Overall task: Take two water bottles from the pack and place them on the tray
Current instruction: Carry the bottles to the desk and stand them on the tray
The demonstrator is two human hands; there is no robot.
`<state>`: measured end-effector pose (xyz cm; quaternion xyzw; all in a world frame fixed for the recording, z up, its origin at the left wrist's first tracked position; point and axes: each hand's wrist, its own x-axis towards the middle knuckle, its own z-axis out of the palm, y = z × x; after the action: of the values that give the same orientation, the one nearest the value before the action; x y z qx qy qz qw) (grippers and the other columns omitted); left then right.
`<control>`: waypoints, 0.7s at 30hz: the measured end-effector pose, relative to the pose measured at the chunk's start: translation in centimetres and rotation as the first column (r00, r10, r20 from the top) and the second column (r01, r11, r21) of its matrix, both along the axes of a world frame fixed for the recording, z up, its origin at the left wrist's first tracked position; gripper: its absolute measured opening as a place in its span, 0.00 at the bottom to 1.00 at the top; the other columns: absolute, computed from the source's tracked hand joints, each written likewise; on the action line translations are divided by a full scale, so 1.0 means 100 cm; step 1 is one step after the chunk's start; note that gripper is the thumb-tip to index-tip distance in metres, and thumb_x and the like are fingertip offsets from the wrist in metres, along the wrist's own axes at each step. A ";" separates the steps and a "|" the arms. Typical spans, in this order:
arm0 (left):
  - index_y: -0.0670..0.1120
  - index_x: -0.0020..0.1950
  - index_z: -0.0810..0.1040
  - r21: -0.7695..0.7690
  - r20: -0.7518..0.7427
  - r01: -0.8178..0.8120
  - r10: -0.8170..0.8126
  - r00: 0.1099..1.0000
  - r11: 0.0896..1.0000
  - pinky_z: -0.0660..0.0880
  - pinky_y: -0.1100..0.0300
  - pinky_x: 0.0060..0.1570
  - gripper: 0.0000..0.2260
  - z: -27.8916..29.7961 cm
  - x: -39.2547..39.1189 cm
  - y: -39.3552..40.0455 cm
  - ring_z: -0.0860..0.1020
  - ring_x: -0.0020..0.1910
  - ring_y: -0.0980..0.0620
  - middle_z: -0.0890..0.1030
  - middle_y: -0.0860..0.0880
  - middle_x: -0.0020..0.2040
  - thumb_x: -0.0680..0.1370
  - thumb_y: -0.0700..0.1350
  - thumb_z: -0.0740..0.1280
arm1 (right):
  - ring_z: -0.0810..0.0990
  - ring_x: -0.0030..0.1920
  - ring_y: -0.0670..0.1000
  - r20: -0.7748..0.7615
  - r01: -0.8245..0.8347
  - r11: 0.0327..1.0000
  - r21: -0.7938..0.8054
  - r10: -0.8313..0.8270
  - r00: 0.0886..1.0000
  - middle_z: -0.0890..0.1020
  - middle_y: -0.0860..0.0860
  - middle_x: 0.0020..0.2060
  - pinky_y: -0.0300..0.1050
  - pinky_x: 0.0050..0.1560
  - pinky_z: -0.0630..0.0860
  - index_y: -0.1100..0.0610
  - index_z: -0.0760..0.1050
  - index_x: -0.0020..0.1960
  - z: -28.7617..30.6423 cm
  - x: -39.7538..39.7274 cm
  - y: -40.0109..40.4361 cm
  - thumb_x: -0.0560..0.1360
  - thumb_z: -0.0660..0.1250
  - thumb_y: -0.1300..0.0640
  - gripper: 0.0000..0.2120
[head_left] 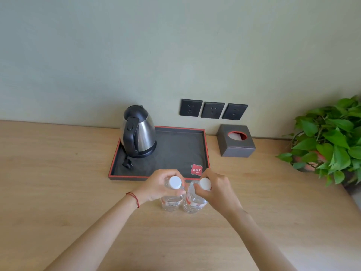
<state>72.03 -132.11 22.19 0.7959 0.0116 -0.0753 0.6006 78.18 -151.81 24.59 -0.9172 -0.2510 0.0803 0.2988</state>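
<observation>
Hands: left hand [158, 184] wraps the neck of the left bottle [172, 200]; right hand [216, 187] pinches the neck of the right bottle [194, 202].
Bottles: upright, side by side, white caps, near the tray's front edge; whether they rest on the tabletop [58, 173] is unclear.
Tray [179, 151]: dark, red-rimmed, carrying a kettle [138, 132] at its left.

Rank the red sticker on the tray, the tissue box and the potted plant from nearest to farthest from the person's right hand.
From the right hand:
1. Red sticker, just ahead on the tray's near right corner.
2. Tissue box, farther back, to the right, by the wall.
3. Potted plant, far right at the desk's end.
</observation>
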 end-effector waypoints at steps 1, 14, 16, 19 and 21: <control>0.43 0.43 0.81 0.014 0.010 0.001 -0.001 1.000 1.000 0.75 0.60 0.54 0.07 0.000 0.002 -0.001 0.81 0.49 0.51 0.84 0.48 0.43 0.69 0.42 0.77 | 0.77 0.36 0.55 0.012 0.029 0.998 -0.048 -0.028 1.000 0.79 0.53 0.35 0.50 0.35 0.75 0.57 0.73 0.48 0.000 -0.001 0.001 0.70 0.70 0.48 0.15; 0.48 0.35 0.81 0.099 0.101 -0.013 0.003 0.995 0.995 0.78 0.50 0.52 0.05 -0.008 0.009 -0.002 0.82 0.43 0.52 0.86 0.48 0.39 0.66 0.44 0.77 | 0.72 0.35 0.54 0.022 0.010 0.999 -0.045 -0.009 1.000 0.75 0.53 0.33 0.41 0.30 0.65 0.59 0.70 0.39 0.044 0.129 0.036 0.70 0.73 0.57 0.11; 0.48 0.35 0.81 0.112 0.088 -0.019 0.009 0.996 0.994 0.78 0.48 0.52 0.06 -0.009 0.010 -0.002 0.81 0.44 0.53 0.86 0.50 0.39 0.65 0.46 0.76 | 0.76 0.39 0.54 -0.002 -0.067 0.994 -0.080 0.067 0.998 0.79 0.54 0.38 0.41 0.33 0.69 0.62 0.74 0.45 0.047 0.164 0.052 0.71 0.72 0.55 0.11; 0.49 0.37 0.80 0.181 0.080 -0.025 0.011 0.997 0.983 0.77 0.47 0.51 0.10 -0.011 0.012 -0.002 0.80 0.45 0.55 0.86 0.54 0.40 0.64 0.54 0.75 | 0.79 0.45 0.58 -0.004 -0.140 0.977 -0.160 0.141 0.990 0.82 0.60 0.46 0.48 0.42 0.74 0.65 0.75 0.50 0.035 0.203 0.076 0.71 0.72 0.54 0.15; 0.50 0.38 0.79 0.195 0.069 -0.018 0.004 0.998 0.981 0.77 0.49 0.51 0.12 -0.010 0.013 0.001 0.79 0.46 0.56 0.85 0.55 0.40 0.63 0.56 0.75 | 0.77 0.45 0.56 0.004 -0.117 0.976 -0.184 0.120 0.993 0.82 0.61 0.49 0.47 0.43 0.71 0.65 0.75 0.51 0.027 0.218 0.090 0.71 0.72 0.55 0.15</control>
<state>73.31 -132.03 21.14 0.8531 0.0027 -0.0433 0.5199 99.99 -142.80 27.29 -0.9249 -0.2989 0.1140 0.2057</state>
